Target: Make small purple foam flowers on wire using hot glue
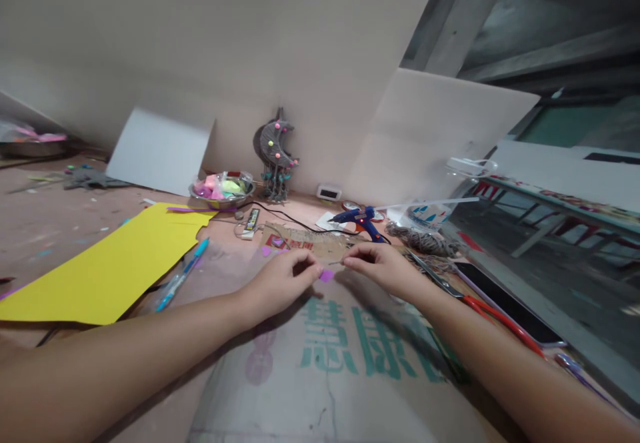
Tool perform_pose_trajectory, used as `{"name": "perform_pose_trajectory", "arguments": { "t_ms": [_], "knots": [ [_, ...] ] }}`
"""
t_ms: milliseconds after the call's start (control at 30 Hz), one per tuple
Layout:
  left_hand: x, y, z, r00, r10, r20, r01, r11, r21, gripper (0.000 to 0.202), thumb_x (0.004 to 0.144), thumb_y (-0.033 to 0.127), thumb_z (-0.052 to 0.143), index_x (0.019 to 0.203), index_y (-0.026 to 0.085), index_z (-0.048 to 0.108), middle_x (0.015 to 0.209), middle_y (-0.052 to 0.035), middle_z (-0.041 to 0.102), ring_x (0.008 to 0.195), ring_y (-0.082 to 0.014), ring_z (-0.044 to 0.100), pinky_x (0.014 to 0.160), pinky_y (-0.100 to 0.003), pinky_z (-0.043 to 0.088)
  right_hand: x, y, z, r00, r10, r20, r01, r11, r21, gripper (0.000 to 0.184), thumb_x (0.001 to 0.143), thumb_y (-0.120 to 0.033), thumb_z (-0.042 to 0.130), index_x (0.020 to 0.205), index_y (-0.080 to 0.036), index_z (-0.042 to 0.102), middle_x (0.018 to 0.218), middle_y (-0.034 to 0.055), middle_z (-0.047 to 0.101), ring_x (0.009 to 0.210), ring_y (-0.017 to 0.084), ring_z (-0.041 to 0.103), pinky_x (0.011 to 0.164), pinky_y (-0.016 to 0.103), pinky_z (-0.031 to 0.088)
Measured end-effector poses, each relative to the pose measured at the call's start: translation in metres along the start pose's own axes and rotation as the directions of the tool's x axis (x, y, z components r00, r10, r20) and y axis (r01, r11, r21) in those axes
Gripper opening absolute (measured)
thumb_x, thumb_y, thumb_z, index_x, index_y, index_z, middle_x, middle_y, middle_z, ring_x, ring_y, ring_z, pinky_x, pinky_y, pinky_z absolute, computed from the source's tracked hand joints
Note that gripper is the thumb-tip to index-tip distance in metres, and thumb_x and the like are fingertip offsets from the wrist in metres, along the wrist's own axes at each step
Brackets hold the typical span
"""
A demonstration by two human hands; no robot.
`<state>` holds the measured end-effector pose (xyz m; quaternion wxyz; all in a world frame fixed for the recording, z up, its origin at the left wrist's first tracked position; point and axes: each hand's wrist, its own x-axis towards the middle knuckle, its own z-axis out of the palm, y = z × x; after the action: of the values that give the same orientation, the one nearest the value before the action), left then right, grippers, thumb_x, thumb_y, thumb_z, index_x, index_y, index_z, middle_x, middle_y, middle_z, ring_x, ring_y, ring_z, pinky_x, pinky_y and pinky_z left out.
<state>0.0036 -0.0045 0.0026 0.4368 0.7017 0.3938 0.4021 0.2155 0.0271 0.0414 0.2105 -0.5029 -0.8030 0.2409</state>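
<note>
My left hand (283, 281) and my right hand (383, 266) meet over the middle of the table, both with fingers pinched together. Between the fingertips lies a small purple paper piece (327, 274); my left fingers touch it. My right fingertips pinch something too thin to name. Both hands rest on a cardboard sheet with green printed characters (350, 363). Just beyond them lies a brown cardboard strip (305, 241) with more small purple pieces (277, 243) on it.
A blue hot glue gun (361, 219) stands behind my right hand. Red-handled scissors (480, 309) and a phone (505, 303) lie right. Yellow paper (110, 263) and a blue pen (183, 275) lie left. A bowl of coloured bits (223, 189) and a moon ornament (277, 156) stand at the back.
</note>
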Motion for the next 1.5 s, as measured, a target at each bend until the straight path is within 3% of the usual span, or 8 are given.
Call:
{"name": "perform_pose_trajectory", "arguments": {
  "t_ms": [167,300,367,633,1200,1367,1433,1500],
  "knots": [
    [0.005,-0.004,-0.002,0.989,-0.102,-0.105,0.088,0.988,-0.126,0.026,0.083,0.041,0.049,0.078,0.016,0.054,0.065,0.0010,0.055,0.060,-0.0114,0.056,0.056,-0.021,0.043,0.000,0.000,-0.005,0.998,-0.020,-0.064,0.018,0.999,-0.032,0.022,0.079,-0.036,0.056,0.076,-0.017,0.066,0.071,0.0018,0.063,0.066,0.015,0.054,0.061,0.026,0.039],
    [0.005,0.000,-0.003,0.987,-0.129,-0.094,0.115,0.983,-0.143,0.026,0.082,0.041,0.051,0.077,0.015,0.055,0.064,0.0018,0.055,0.055,-0.0087,0.051,0.051,-0.019,0.040,-0.008,-0.010,0.010,0.945,-0.029,-0.324,0.070,0.991,0.115,0.024,0.081,-0.040,0.054,0.080,-0.017,0.061,0.070,0.0014,0.059,0.062,0.014,0.051,0.057,0.025,0.039],
    [0.004,0.002,-0.004,0.987,-0.135,-0.090,0.124,0.985,-0.122,0.025,0.081,0.040,0.052,0.077,0.015,0.056,0.063,0.0023,0.055,0.054,-0.0084,0.050,0.050,-0.019,0.039,-0.013,-0.013,0.021,0.931,-0.025,-0.364,0.078,0.988,0.133,0.024,0.083,-0.040,0.052,0.080,-0.017,0.061,0.067,0.0011,0.058,0.060,0.013,0.050,0.055,0.025,0.038],
    [0.003,-0.001,-0.004,0.995,-0.076,-0.057,0.076,0.997,-0.008,0.023,0.080,0.038,0.052,0.075,0.016,0.058,0.061,0.0018,0.058,0.054,-0.0102,0.051,0.051,-0.021,0.038,-0.022,-0.015,0.038,0.976,-0.114,-0.186,0.114,0.993,-0.015,0.021,0.085,-0.035,0.050,0.083,-0.020,0.065,0.074,0.0032,0.067,0.068,0.017,0.058,0.063,0.028,0.042],
    [0.004,0.000,-0.004,0.999,-0.035,-0.029,0.036,0.999,0.036,0.023,0.081,0.035,0.052,0.082,0.016,0.063,0.079,-0.0027,0.066,0.073,-0.0150,0.059,0.067,-0.025,0.044,-0.015,-0.017,0.037,0.988,0.017,-0.155,0.020,0.972,0.236,0.024,0.082,-0.038,0.053,0.078,-0.017,0.064,0.071,0.0012,0.063,0.064,0.014,0.055,0.057,0.024,0.041],
    [0.008,-0.005,-0.004,0.985,-0.080,-0.152,0.064,0.992,-0.105,0.023,0.080,0.037,0.050,0.076,0.015,0.056,0.072,-0.0007,0.059,0.067,-0.0125,0.055,0.063,-0.024,0.044,-0.015,-0.022,0.020,0.953,0.003,-0.304,0.038,0.991,0.128,0.025,0.085,-0.037,0.049,0.076,-0.017,0.064,0.072,0.0030,0.065,0.066,0.016,0.057,0.059,0.025,0.042],
    [0.010,-0.008,-0.005,0.979,-0.097,-0.182,0.070,0.986,-0.150,0.024,0.080,0.039,0.051,0.075,0.015,0.055,0.069,0.0002,0.057,0.065,-0.0117,0.053,0.061,-0.023,0.042,-0.018,-0.025,0.014,0.966,-0.086,-0.242,0.092,0.996,0.016,0.028,0.087,-0.037,0.047,0.079,-0.019,0.066,0.077,0.0044,0.067,0.071,0.017,0.059,0.064,0.027,0.043],
    [0.011,-0.010,-0.005,0.976,-0.104,-0.192,0.072,0.983,-0.168,0.025,0.079,0.040,0.052,0.073,0.016,0.054,0.066,0.0011,0.055,0.062,-0.0112,0.052,0.058,-0.022,0.041,-0.021,-0.029,0.010,0.978,-0.196,-0.073,0.185,0.974,-0.135,0.027,0.087,-0.038,0.048,0.090,-0.022,0.069,0.090,0.0058,0.068,0.079,0.019,0.061,0.070,0.030,0.044]
  ]
}}
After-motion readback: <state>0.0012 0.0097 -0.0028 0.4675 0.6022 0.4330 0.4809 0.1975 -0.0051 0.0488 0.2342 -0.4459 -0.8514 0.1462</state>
